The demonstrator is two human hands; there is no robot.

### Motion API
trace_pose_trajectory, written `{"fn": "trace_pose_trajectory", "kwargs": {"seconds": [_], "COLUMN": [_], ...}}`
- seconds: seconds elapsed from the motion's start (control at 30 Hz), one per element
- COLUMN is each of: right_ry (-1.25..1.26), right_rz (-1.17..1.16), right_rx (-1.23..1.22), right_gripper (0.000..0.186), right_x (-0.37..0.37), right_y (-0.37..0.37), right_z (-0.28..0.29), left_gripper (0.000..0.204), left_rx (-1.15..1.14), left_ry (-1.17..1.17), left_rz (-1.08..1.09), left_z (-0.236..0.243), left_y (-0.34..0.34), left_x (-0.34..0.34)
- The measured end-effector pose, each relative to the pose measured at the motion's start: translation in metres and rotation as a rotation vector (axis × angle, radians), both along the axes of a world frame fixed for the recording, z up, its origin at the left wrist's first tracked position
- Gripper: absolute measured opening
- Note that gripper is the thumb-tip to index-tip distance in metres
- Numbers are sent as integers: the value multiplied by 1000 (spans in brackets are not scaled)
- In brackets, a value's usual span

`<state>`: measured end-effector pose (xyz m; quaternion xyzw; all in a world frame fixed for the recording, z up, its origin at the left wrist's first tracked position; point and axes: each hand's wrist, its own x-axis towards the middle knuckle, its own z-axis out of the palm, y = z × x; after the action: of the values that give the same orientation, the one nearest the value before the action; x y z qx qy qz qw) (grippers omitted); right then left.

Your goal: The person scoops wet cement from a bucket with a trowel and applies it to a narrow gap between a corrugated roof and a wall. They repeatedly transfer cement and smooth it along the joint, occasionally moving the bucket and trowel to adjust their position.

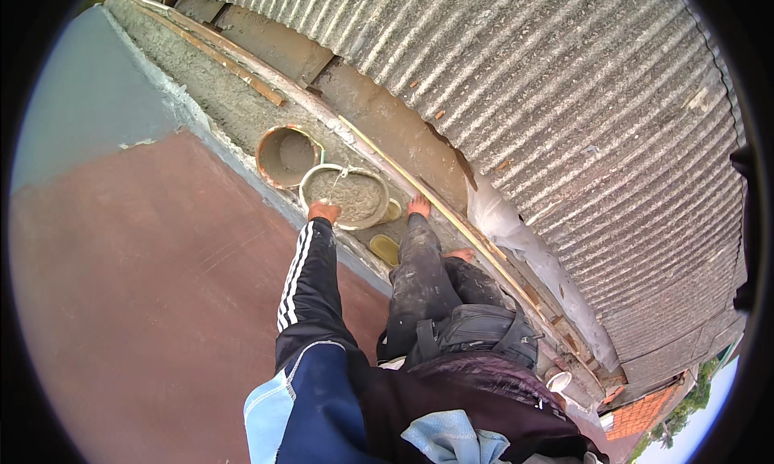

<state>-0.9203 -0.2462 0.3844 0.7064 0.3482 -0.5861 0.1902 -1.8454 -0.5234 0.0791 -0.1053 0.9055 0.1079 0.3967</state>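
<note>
At the near left edge of a pale-rimmed bucket [364, 196] of wet grey mortar is my left hand [325, 212], its fingers closed. It appears to grip the bucket by its rim or a pale cord handle; the fingertips are partly hidden. Right behind stands a second bucket [289, 157], orange-rimmed, its inside coated with mortar. Next to the mortar bucket, a yellow-green sandal [385, 249] lies near my bare feet [418, 206]. My right hand is out of sight.
A narrow rough cement ledge runs between a reddish-brown painted slab [161, 303] on the left and a corrugated roof [564, 141] on the right. Long wooden strips [403, 176] lie along the ledge's edge. A backpack [476, 331] hangs at my front.
</note>
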Motion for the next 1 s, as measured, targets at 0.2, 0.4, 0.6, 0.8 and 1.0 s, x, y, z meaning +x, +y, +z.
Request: {"fn": "trace_pose_trajectory", "kwargs": {"seconds": [0.2, 0.4, 0.6, 0.8, 1.0], "right_ry": [-288, -356, -128, -40, -128], "right_rz": [883, -602, -610, -1166, -666], "right_rx": [91, -6, 58, 326, 380], "right_gripper": [24, 30, 23, 28, 33], "right_x": [55, -56, -107, -92, -113], "right_y": [-122, -201, -191, -189, -187], "right_z": [-2, -6, -56, -130, -177], "left_gripper": [17, 10, 11, 10, 18], "left_rx": [329, 450, 435, 461, 393], "left_ry": [-160, -321, -394, -473, -625], "left_rz": [346, 453, 251, -384, -529], "left_z": [26, 71, 103, 136, 194], "left_y": [49, 136, 219, 280, 342], "left_x": [61, 126, 175, 223, 307]}}
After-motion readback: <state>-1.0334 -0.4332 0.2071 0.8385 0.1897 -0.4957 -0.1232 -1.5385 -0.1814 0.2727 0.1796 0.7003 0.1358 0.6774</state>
